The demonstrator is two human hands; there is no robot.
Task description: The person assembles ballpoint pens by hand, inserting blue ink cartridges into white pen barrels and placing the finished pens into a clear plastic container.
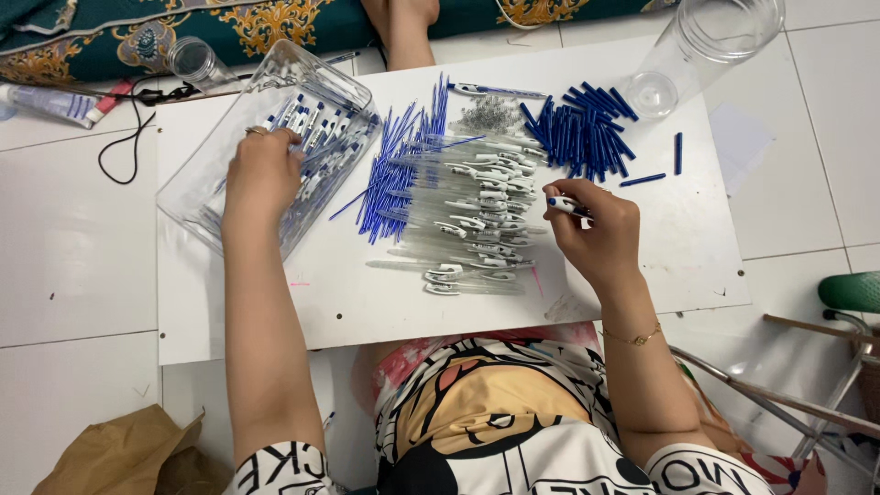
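Observation:
My left hand (263,172) reaches into a clear plastic bin (197,174) at the board's left, fingers curled among finished blue-and-white pens (323,128). My right hand (596,225) is closed on a pen part with a blue tip (565,205), held over the white board (367,302). Between my hands lie a row of thin blue ink refills (394,170) and a pile of clear pen barrels with white clips (481,220). A heap of blue caps (582,133) sits behind my right hand, next to a small pile of metal springs (486,115).
Two clear plastic jars stand at the back, a big one (710,41) right and a small one (197,62) left. A patterned cushion (229,23), a tube (55,101) and a black cord (128,137) lie beyond. A brown paper bag (119,454) and metal frame (807,403) flank my lap.

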